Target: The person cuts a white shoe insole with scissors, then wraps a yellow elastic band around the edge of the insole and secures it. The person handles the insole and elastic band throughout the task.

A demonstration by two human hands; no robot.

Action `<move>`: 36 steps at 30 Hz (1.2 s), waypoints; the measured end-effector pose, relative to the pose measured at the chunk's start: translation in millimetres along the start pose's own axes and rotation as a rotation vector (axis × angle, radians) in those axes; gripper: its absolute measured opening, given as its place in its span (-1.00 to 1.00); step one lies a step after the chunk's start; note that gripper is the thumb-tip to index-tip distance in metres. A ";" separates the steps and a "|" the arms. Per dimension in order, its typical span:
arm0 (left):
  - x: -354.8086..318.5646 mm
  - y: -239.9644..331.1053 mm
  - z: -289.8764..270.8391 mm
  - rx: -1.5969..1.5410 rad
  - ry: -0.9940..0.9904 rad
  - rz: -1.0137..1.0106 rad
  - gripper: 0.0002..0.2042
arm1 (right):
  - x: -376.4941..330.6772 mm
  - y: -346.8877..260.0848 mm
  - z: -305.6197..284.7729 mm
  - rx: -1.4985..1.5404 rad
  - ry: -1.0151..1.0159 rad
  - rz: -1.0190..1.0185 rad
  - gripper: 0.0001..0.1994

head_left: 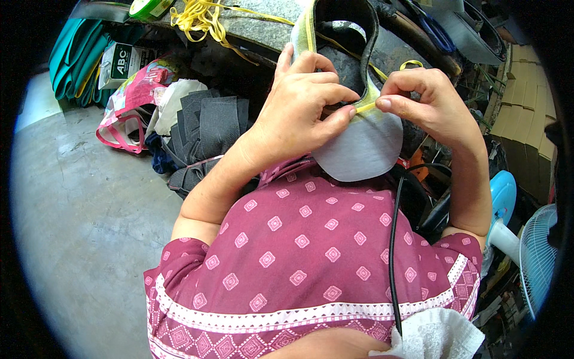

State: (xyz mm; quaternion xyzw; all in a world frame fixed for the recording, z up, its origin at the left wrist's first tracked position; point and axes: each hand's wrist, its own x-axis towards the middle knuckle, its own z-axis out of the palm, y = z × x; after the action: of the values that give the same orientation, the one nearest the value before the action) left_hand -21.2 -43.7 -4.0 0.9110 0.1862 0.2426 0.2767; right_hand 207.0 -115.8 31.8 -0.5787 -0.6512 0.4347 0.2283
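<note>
In front of my chest is a grey, rounded piece (359, 149) of sheet material. A dark-lined band rises from it and curves into an open loop (373, 27). A narrow yellow strip (366, 108) lies across the join. My left hand (308, 99) pinches the piece and strip at the join between thumb and forefinger, its other fingers resting along the band. To the right, my right hand (427, 102) pinches the strip between thumb and forefinger. More yellow strip (200, 18) lies tangled on the worktop and runs behind the band.
Dark grey cut pieces (206, 116), a pink bag (128, 113), a white-and-green box (116, 66) and teal folded sheets (75, 57) stand left. A green round container (149, 7) sits on the worktop (263, 30). Brown cardboard (523, 99) and a blue fan (535, 257) are right. A black cable (393, 257) hangs down my front.
</note>
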 end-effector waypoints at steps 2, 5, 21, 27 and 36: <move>-0.1 0.6 -0.1 0.012 -0.004 0.003 -0.83 | -0.5 2.6 -0.3 -0.047 0.057 -0.026 -0.76; 0.4 1.0 -0.3 0.016 -0.008 0.005 -0.84 | -1.0 5.9 1.1 -0.087 0.121 -0.024 -0.77; 2.7 8.8 5.9 -0.005 0.008 -0.075 -0.79 | 5.0 8.7 5.9 -0.118 0.141 -0.019 -0.82; 10.1 18.0 7.8 0.008 -0.017 -0.116 -0.82 | 2.9 14.4 0.9 -0.030 0.106 -0.050 -0.80; 42.6 29.5 -8.5 -0.300 0.035 0.170 -0.84 | -32.7 -6.4 -32.9 0.328 0.112 -0.165 -0.48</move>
State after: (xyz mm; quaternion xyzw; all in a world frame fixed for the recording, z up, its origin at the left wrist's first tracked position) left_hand 14.8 -43.0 34.1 0.8675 0.0750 0.3061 0.3849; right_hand 237.2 -136.7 60.8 -0.5015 -0.6032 0.4821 0.3903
